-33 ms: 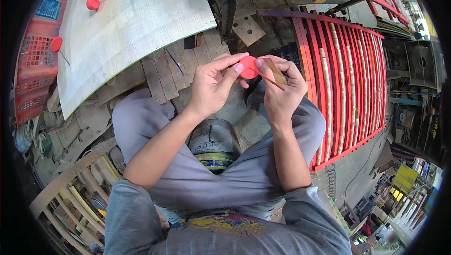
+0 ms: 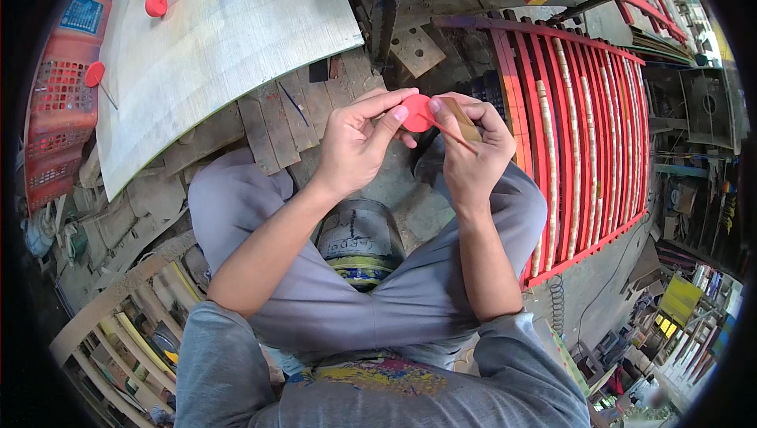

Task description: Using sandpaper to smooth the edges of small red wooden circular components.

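Observation:
A red disc (image 2: 416, 117) with a thin reddish stick (image 2: 457, 139) sits between my two hands above my lap. My left hand (image 2: 359, 144) pinches the disc's left side with thumb and index finger. My right hand (image 2: 477, 152) has its thumb on the disc's right edge and holds a flat tan piece (image 2: 465, 122) behind the stick. More red pieces on thin sticks (image 2: 156, 4) lie on a pale board (image 2: 236, 26) at upper left, and another red disc (image 2: 94, 74) lies at its left edge.
A red crate (image 2: 59, 120) stands far left. Red slatted frames (image 2: 527, 113) fill the upper right, some with pale strips. Between my legs is a paint-smeared bucket (image 2: 359, 235). A wooden slatted frame (image 2: 87, 333) is at lower left, and clutter lines the right side.

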A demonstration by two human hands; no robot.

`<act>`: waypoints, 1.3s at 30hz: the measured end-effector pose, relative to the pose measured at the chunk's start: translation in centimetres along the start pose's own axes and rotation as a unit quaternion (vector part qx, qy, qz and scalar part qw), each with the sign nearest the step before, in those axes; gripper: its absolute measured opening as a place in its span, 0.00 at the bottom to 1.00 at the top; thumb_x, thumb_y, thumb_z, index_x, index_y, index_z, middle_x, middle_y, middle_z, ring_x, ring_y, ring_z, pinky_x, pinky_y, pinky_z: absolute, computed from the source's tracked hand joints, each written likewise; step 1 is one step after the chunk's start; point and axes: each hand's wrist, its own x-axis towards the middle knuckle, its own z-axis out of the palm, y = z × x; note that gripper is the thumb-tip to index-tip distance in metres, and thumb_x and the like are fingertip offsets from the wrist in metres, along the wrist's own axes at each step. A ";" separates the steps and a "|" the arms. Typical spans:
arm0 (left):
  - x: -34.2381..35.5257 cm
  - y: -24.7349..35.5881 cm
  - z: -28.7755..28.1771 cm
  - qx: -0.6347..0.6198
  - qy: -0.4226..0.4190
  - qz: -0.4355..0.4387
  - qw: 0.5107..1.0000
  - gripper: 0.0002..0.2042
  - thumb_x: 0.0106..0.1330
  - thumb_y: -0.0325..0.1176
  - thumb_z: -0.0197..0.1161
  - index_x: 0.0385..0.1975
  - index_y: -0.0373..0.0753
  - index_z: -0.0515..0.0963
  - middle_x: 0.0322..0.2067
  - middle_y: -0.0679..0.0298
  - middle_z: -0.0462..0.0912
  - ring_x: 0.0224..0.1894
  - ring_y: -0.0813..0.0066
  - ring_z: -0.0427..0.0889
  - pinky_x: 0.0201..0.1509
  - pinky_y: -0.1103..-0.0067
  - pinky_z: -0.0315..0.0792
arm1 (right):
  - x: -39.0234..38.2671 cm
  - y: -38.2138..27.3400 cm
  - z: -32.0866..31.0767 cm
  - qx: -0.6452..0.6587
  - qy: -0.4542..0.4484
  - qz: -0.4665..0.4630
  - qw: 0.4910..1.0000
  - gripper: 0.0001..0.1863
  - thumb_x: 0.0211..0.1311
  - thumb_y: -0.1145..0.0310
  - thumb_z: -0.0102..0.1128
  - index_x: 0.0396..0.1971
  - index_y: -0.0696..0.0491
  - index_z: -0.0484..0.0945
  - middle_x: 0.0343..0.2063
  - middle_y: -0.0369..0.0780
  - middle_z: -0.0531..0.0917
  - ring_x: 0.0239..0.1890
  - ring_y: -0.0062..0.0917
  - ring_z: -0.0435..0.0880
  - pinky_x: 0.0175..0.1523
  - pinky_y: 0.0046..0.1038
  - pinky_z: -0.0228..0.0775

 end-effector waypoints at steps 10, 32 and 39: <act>0.4 1.5 -0.2 0.027 -0.045 -0.068 0.996 0.13 0.70 0.28 0.49 0.50 0.31 0.73 0.40 0.61 0.75 0.39 0.78 0.77 0.39 0.80 0.79 | -0.1 -0.6 0.0 -0.017 -0.030 0.004 0.999 0.07 0.52 0.81 0.66 0.23 0.61 0.74 0.32 0.42 0.83 0.33 0.15 0.78 0.39 0.17 0.71; 0.6 0.6 -0.9 0.139 -0.111 0.020 0.984 0.12 0.70 0.24 0.48 0.48 0.29 0.73 0.37 0.63 0.74 0.30 0.79 0.76 0.35 0.84 0.73 | -0.2 -0.2 -0.1 -0.022 -0.024 -0.041 0.999 0.07 0.52 0.81 0.66 0.24 0.61 0.74 0.32 0.41 0.82 0.34 0.16 0.78 0.42 0.18 0.70; 0.2 -0.2 -0.7 0.065 -0.058 -0.034 0.996 0.12 0.69 0.23 0.48 0.50 0.31 0.70 0.37 0.64 0.75 0.33 0.82 0.75 0.36 0.85 0.73 | 0.2 0.0 -0.1 -0.051 -0.074 -0.021 0.996 0.06 0.50 0.81 0.66 0.24 0.63 0.75 0.30 0.42 0.83 0.31 0.16 0.79 0.38 0.18 0.72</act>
